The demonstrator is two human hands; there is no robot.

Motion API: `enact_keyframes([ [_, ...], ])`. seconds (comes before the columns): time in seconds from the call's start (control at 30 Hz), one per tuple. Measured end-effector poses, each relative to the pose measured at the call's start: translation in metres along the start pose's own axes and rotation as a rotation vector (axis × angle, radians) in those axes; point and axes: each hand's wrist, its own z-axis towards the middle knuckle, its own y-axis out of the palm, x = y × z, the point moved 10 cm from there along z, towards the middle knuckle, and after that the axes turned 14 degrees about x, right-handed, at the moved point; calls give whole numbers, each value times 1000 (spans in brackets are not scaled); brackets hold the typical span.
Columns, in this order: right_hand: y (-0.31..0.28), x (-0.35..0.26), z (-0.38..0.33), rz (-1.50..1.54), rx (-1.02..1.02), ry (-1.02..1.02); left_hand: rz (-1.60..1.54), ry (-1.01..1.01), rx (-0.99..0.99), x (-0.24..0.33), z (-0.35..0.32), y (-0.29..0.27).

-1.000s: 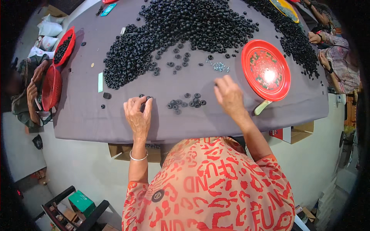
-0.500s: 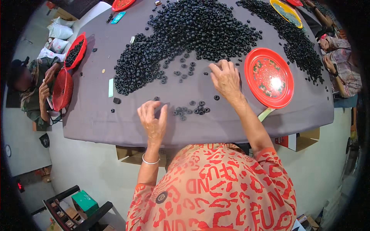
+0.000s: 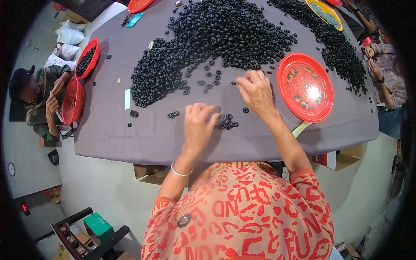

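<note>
Small black ring-shaped beads [image 3: 225,37] lie heaped across the table in front of me. My left hand [image 3: 200,128] is over the near table, fingers apart, its thumb beside a small cluster of black beads [image 3: 229,122]. Whatever lies beneath that palm is hidden. My right hand [image 3: 256,91] rests at the near edge of the heap with fingers bent and thumb apart, close to a single black bead [image 3: 233,82]. Another loose bead [image 3: 245,110] lies below its wrist side. Two or three beads [image 3: 173,114] sit left of my left hand.
To the right lies a red round tray [image 3: 305,88] with a pale green handle [image 3: 301,129] beneath it. Black pieces [image 3: 338,52] spread farther right. Red baskets [image 3: 73,102] stand at the left edge by a co-worker [image 3: 43,104]. Another person [image 3: 385,73] sits at the right.
My left hand has moved right, to the near bead cluster, and now covers part of it. My right hand stays almost in place, its thumb and fingers slightly closer together.
</note>
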Motion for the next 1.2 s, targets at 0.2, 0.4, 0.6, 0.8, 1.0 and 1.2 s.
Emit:
enact_keyframes([
  [0.2,25,-4,1,-99,-74,-103,15,60,-118,10,-5,19],
  [0.4,-33,0,-9,141,-3,42,-54,51,-49,6,-8,7],
  [0.6,-43,-2,-47,-27,-150,50,-153,-144,61,-7,-2,-9],
  [0.8,-38,-3,-31,17,-41,57,-810,-928,-42,-38,-35,6],
  [1.0,-6,-12,-28,-153,-125,-63,-1102,-1092,-58,-40,-57,12],
  [1.2,-10,-14,-24,-155,-91,-85,-1441,-1212,-166,-26,-73,28],
])
